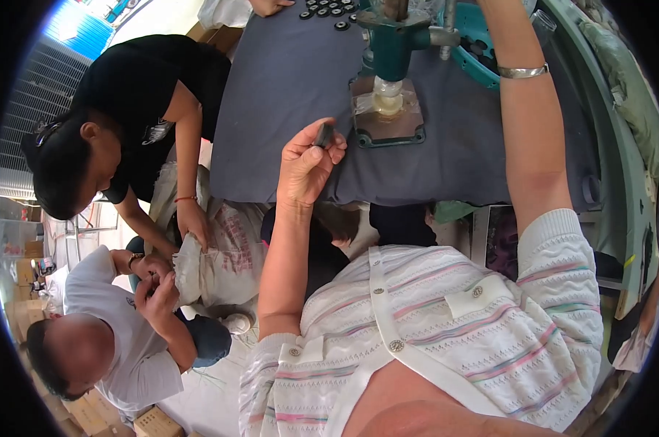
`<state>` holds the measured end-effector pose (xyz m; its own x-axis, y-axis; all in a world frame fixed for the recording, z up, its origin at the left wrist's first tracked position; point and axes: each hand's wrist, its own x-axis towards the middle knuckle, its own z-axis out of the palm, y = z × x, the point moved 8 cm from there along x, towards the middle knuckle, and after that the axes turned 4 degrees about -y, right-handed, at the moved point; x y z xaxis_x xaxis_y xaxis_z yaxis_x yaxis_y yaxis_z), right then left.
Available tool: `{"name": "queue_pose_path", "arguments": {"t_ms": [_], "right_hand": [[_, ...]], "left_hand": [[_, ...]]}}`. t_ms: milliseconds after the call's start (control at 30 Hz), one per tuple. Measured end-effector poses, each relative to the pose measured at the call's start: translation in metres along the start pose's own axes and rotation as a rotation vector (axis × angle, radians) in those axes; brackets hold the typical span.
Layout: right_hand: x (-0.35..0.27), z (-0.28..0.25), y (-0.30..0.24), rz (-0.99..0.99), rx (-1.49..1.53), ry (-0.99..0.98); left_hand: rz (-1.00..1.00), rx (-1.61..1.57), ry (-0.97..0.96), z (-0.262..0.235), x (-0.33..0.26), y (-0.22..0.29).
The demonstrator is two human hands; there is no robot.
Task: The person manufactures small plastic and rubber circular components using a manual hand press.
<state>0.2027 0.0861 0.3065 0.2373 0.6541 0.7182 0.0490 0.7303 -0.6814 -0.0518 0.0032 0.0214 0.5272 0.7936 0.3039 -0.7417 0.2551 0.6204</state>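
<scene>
My left hand is closed in a pinch on a small dark disc, held up on edge over the front of the table. Just to its right stands a green hand press, its pale ram tip down close to the base plate; I cannot tell whether it touches the plate. My right forearm, with a silver bracelet, stretches up past the press and leaves the picture at the top. That hand is out of sight.
A teal basket with dark round pieces sits right of the press on the grey-covered table. Several black rings with light centres lie at the far edge, near another person's hand. Two people at left handle a white sack.
</scene>
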Motion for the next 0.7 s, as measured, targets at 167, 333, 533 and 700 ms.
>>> {"name": "queue_pose_path", "arguments": {"t_ms": [167, 333, 533, 700], "right_hand": [[-0.002, 0.002, 0.004, -0.008, 0.048, 0.050], [0.000, 0.003, 0.031, 0.388, 0.512, -0.020], [0.002, -0.004, 0.008, -0.010, 0.034, 0.045], [0.002, -0.004, 0.009, -0.002, 0.041, 0.050]], "left_hand": [[0.055, -0.058, -0.006, -0.007, -0.008, 0.006], [0.046, -0.108, -0.025, -0.004, -0.008, 0.005], [0.068, -0.122, -0.037, -0.005, -0.010, 0.008], [0.062, -0.198, -0.034, -0.002, -0.014, 0.009]]}}
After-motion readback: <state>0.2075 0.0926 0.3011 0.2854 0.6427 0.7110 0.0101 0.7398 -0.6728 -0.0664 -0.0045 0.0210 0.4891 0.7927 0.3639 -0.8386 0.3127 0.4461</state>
